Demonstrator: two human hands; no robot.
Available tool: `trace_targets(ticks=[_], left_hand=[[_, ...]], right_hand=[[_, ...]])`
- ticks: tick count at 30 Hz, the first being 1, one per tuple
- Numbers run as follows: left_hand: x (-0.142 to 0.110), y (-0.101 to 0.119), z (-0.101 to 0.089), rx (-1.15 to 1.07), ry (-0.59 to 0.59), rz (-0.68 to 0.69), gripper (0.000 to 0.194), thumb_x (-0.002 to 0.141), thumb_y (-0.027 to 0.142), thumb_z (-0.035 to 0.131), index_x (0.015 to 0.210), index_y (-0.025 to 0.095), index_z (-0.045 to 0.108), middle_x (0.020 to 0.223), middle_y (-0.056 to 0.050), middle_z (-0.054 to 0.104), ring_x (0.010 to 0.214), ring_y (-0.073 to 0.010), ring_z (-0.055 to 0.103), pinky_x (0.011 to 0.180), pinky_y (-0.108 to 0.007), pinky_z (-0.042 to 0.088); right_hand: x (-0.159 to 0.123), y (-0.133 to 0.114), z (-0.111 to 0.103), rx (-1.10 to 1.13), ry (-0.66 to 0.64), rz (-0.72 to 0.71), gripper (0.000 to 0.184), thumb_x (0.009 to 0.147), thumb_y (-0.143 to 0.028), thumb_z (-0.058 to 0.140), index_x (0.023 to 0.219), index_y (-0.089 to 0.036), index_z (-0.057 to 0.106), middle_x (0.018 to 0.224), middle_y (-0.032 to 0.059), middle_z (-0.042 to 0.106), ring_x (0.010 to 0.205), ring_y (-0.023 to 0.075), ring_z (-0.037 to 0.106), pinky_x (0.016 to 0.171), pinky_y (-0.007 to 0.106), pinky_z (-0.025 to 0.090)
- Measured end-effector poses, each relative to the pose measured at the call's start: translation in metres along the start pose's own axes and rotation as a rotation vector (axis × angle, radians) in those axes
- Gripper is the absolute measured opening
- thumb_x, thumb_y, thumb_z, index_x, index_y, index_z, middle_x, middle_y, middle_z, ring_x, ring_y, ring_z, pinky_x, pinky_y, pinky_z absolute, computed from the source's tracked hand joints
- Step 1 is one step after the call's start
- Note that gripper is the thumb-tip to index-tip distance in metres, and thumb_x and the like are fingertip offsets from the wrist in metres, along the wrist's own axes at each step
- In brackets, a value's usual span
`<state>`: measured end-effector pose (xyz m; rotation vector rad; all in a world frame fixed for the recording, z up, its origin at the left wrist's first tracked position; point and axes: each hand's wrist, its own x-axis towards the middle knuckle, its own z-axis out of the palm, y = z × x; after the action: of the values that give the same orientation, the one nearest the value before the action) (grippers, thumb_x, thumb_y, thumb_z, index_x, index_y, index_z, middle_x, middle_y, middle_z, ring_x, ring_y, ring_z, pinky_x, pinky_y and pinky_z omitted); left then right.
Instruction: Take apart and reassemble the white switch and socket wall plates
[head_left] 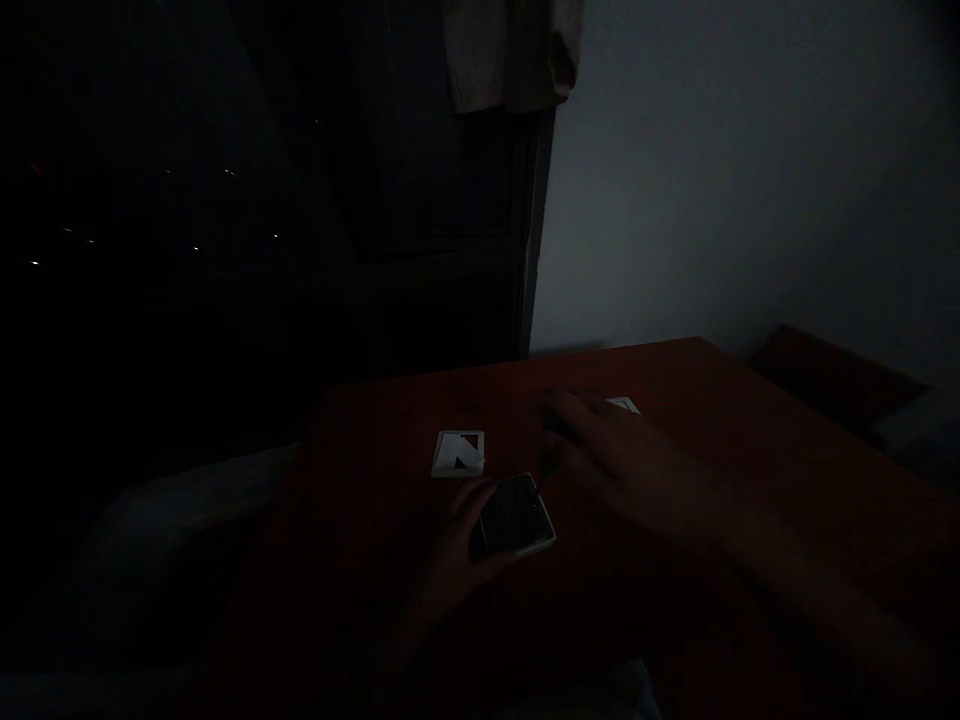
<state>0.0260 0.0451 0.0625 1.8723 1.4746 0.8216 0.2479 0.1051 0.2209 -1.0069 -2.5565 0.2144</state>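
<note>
Holding white-edged square dark box (517, 515) in left hand (452, 558), thin dark tool (549, 464) in right hand (626, 458) at one o'clock; looks not yet finished.

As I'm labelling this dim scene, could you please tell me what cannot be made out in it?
In the head view:
Case: inner details lost in darkness; left hand covers part of its rim.
Dark tool: darkness hides whether the right hand grips it.
White piece: partly hidden behind that hand.
Hanging cloth: cut off by the top edge.
</note>
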Motion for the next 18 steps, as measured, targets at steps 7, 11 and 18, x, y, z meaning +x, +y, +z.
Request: trace_targets(ticks=[7, 11, 18], left_hand=[[0.001, -0.001, 0.0, -0.023, -0.013, -0.021, 0.07, 0.072, 0.027, 0.073, 0.137, 0.029, 0.044, 0.146, -0.007, 0.04, 0.134, -0.0289, 0.038, 0.112, -0.047, 0.031], [0.0, -0.002, 0.001, -0.007, -0.004, -0.009, 0.07, 0.073, 0.028, 0.073, 0.137, 0.029, 0.044, 0.145, -0.007, 0.041, 0.133, -0.0287, 0.038, 0.112, -0.047, 0.031], [0.0, -0.001, -0.001, 0.024, 0.0, -0.012, 0.071, 0.071, 0.026, 0.074, 0.136, 0.027, 0.045, 0.146, -0.007, 0.04, 0.133, -0.0283, 0.039, 0.111, -0.045, 0.033]], right_hand=[[0.002, 0.004, -0.001, 0.065, -0.029, 0.01, 0.041, 0.091, -0.024, 0.052, 0.131, -0.021, 0.046, 0.11, 0.0097, 0.067, 0.089, 0.0216, 0.065, 0.074, 0.033, 0.049], [0.007, -0.005, 0.006, -0.076, 0.002, 0.052, 0.033, 0.092, -0.033, 0.054, 0.122, -0.019, 0.05, 0.097, 0.0083, 0.069, 0.079, 0.0206, 0.066, 0.065, 0.029, 0.046], [0.01, -0.014, 0.016, -0.27, 0.08, 0.173, 0.032, 0.09, -0.049, 0.05, 0.095, -0.018, 0.054, 0.082, 0.0076, 0.068, 0.066, 0.0217, 0.063, 0.053, 0.027, 0.034]])
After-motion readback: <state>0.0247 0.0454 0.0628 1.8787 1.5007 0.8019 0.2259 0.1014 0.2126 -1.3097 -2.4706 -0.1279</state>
